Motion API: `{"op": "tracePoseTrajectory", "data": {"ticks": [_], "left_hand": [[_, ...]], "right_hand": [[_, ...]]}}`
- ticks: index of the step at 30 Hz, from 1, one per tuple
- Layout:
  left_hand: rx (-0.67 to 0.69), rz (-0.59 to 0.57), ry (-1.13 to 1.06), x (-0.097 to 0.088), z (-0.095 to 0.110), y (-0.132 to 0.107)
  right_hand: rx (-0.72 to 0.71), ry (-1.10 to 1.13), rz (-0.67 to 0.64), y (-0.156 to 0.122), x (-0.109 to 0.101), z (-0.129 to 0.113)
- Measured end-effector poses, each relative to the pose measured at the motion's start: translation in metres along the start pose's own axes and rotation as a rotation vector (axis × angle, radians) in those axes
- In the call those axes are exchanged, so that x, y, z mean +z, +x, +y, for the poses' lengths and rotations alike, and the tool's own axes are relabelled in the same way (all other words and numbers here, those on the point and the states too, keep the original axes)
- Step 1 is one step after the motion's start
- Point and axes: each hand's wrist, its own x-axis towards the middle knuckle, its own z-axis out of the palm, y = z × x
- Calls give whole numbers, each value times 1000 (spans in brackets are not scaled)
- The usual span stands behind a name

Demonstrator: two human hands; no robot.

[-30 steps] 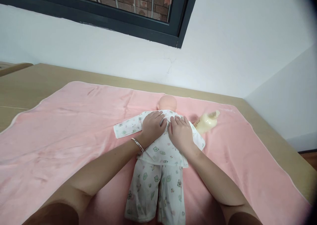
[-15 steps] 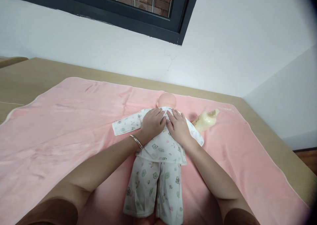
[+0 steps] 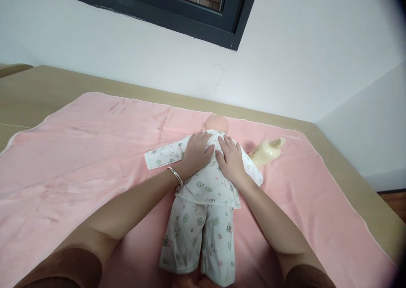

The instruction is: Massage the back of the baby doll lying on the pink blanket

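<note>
A baby doll [image 3: 216, 123] lies face down with its head toward the wall, dressed in a white printed top [image 3: 207, 189] and matching trousers [image 3: 187, 233]. Flat on the left side of its upper back rests my left hand [image 3: 198, 151], fingers stretched out, a silver bangle [image 3: 175, 176] round the wrist. My right hand [image 3: 231, 159] lies open on the right side of the back, its fingers a little spread. Both hands touch the top, and neither grips it. To the right, a pale yellow bottle [image 3: 269, 152] lies on its side by the doll's right sleeve.
Under the doll a pink blanket [image 3: 104, 152] covers much of a wooden table [image 3: 69, 78], with some wrinkles at the left. Behind stands a white wall [image 3: 279, 68] with a dark window frame [image 3: 190, 23].
Both hands stay on the doll's back; the fingers have shifted slightly, with the hands a little further apart. The view has tilted slightly. Doll and bottle look unmoved on the blanket.
</note>
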Motion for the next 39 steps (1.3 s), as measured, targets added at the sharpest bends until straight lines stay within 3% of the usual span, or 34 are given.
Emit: {"op": "tracePoseTrajectory", "data": {"ticks": [17,23,25,27,30,32,34,37,39], "left_hand": [[-26,-1,-22,0,0,2],[-15,41,-80,3,-5,-1],[23,76,-100,3,-5,-3],[61,112,-114,2,-6,-5],[74,146,-129,3,-6,-7],[63,148,-136,4,-6,-7],[56,145,-139,5,-7,-7],[57,134,-144,6,-9,-7],[58,128,-149,7,-10,-7]], "right_hand": [[-13,-1,47,-4,2,-1],[-165,-130,454,-17,12,-2],[-169,-146,515,-18,13,-1],[-155,-126,443,-15,11,0],[-249,-71,123,-7,5,2],[-308,-44,-18,-4,2,3],[-292,-42,5,-4,1,2],[-230,-55,146,-7,2,1],[-223,-50,152,-8,4,2]]}}
